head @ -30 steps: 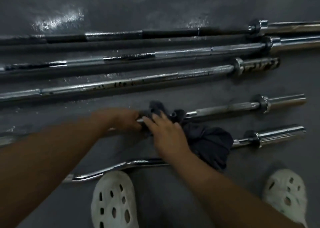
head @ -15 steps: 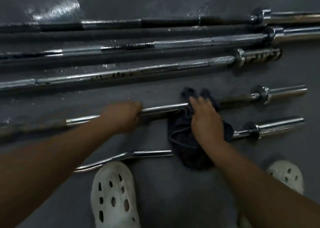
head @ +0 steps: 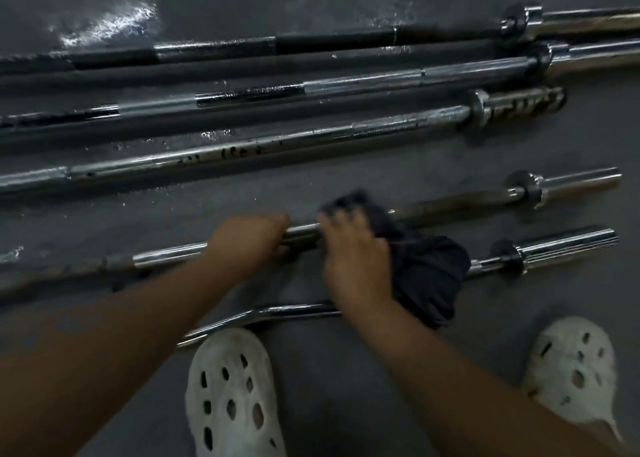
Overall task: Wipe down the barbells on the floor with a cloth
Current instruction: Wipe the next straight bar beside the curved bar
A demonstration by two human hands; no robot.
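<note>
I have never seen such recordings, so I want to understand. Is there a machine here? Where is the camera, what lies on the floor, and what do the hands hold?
No machine is here: a person works with bare hands. The camera sits on the person's head and looks down, so you also see their white shoes. The left hand grips a thin barbell that lies on the grey floor. The right hand holds a dark cloth against the same bar. Three longer barbells lie beyond it, and a bent bar lies nearer the feet.
</note>
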